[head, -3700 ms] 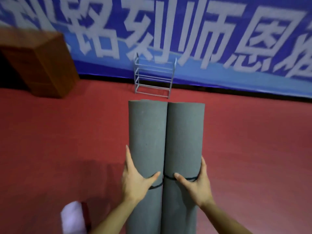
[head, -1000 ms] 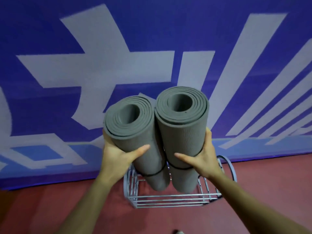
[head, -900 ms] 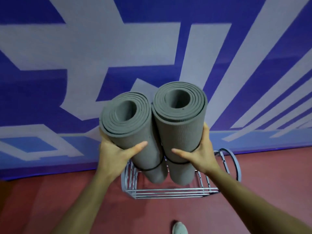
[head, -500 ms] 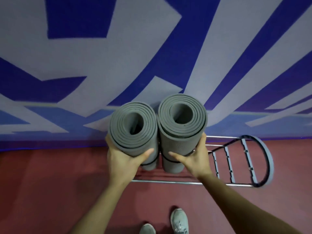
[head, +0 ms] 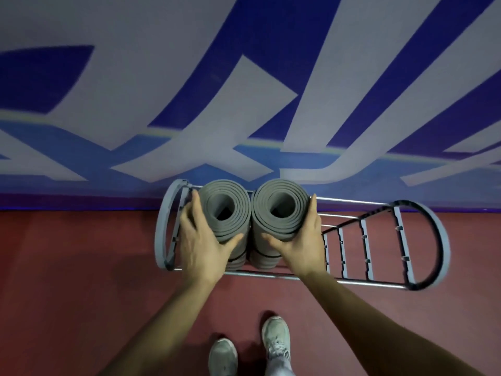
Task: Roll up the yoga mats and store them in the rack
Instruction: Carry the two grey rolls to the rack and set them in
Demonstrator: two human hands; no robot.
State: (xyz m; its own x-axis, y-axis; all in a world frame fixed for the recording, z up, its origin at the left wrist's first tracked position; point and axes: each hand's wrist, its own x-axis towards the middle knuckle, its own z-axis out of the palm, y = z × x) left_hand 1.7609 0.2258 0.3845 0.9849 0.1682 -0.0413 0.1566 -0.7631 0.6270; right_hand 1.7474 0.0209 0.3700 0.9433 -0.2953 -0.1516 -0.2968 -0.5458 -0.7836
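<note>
The two rolled mats have just come down: half a second ago they hung above the rack point(head: 159, 234), and now they stand upright inside its left end, touching each other, the left mat point(head: 238, 210) just beside the grey end hoop. By my reckoning that leaves only letting go. The left hand point(head: 203, 245) still clasps the left roll, fingers point(head: 191, 215) curled round its outer side and thumb across the front; the right hand point(head: 301, 245) grips the right mat point(head: 298, 213) the same way. The mats are thick grey foam, wound in neat spirals with hollow cores, each bound by a thin black strap point(head: 264, 255). The rack is shiny metal rails with plastic slats, and it stands on red floor point(head: 81, 267).
</note>
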